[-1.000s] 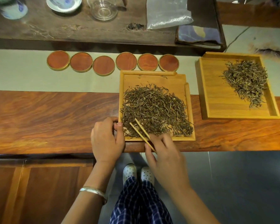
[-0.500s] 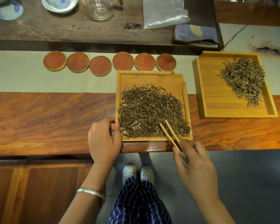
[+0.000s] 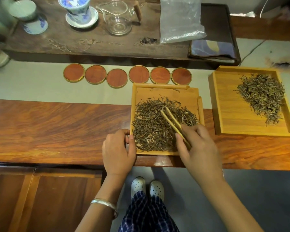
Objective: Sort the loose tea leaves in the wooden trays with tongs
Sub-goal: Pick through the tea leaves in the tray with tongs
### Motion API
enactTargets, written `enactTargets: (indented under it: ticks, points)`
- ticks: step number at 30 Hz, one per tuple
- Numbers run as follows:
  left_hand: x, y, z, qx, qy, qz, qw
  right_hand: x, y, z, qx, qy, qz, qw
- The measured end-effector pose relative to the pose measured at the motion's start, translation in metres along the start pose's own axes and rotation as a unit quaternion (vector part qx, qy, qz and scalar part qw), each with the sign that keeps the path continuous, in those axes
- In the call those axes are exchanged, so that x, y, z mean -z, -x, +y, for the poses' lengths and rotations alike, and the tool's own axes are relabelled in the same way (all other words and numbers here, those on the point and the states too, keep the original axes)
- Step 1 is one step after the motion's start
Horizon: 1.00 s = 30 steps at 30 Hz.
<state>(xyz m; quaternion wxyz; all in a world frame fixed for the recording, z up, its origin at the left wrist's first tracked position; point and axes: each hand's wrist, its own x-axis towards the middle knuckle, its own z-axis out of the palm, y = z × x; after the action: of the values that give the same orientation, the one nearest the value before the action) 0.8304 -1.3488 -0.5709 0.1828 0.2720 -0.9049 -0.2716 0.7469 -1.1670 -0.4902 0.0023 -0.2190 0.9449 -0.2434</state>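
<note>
Coasters: six round reddish wooden coasters with brass rims, in a row behind the near tray.
Left hand: left hand grips the left edge of the near square pale wooden tray, thumb over the rim.
Near tray: sits on the polished reddish-brown wooden counter; holds a wide spread of dark loose tea leaves.
Tongs: slim pale bamboo tongs, tips narrowly apart, down among the leaves mid-tray.
Right hand: right hand pinches the tongs' near end.
Far tray: larger pale wooden tray to the right, apart from the first; smaller heap of tea leaves in its far right part.
</note>
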Motion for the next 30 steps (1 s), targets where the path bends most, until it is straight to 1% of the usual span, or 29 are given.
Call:
enactTargets:
  ticks: [5,7,12,17,20,24,27,30]
  points:
    - [0.001,0.0,0.003,0.003,-0.003,0.004,1.0,-0.023,-0.03,-0.019,0.038,0.036,-0.065,0.997]
    - [0.001,-0.001,0.003,0.005,-0.002,0.0,1.0,-0.027,-0.037,-0.02,0.031,0.05,-0.068,0.996]
    - [0.003,-0.002,0.003,0.009,0.008,-0.007,1.0,-0.022,-0.042,-0.023,0.026,0.05,-0.048,0.997]
    - [0.002,-0.003,0.0,0.007,0.011,-0.01,1.0,-0.023,-0.028,-0.032,0.023,0.06,-0.087,0.994]
    - [0.002,-0.004,0.001,0.014,0.007,-0.019,1.0,-0.031,-0.04,-0.035,0.018,0.064,-0.078,0.995]
    - [0.003,-0.005,0.002,0.022,0.0,-0.02,1.0,-0.032,-0.053,-0.032,0.018,0.06,-0.044,0.997]
    - [0.002,-0.004,0.004,0.018,-0.006,-0.005,1.0,-0.032,-0.053,-0.026,0.008,0.059,-0.035,0.998]
    - [0.001,-0.004,0.004,-0.003,-0.02,0.02,1.0,-0.036,-0.058,-0.026,0.005,0.073,-0.038,0.997]
